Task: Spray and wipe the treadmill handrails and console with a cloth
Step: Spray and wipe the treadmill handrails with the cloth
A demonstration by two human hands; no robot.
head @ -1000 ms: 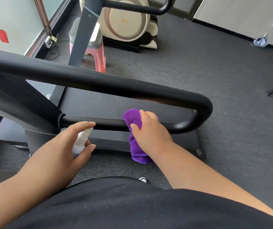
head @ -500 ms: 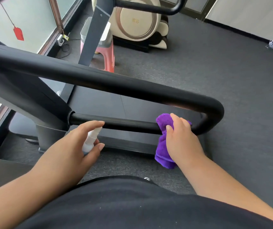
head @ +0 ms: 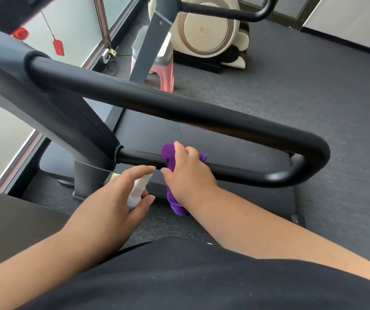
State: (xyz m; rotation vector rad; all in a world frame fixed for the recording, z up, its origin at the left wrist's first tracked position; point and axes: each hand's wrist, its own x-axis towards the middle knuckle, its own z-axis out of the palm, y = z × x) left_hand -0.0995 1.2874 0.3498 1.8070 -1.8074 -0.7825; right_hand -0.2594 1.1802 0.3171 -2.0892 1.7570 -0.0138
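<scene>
Black top [head: 202, 283], bare forearms, no sleeves visible

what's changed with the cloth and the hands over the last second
The right hand slid the purple cloth along the lower rail: first toward the curved end, then back toward the post, so it now lies close to the left hand. Nothing was let go. The left hand keeps the white spray bottle pointed at the rail, and the cloth stays wrapped over it.

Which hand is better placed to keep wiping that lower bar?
The right hand: it already presses the purple cloth around the lower handrail bar. The left hand is occupied holding the white spray bottle beside it.
</scene>
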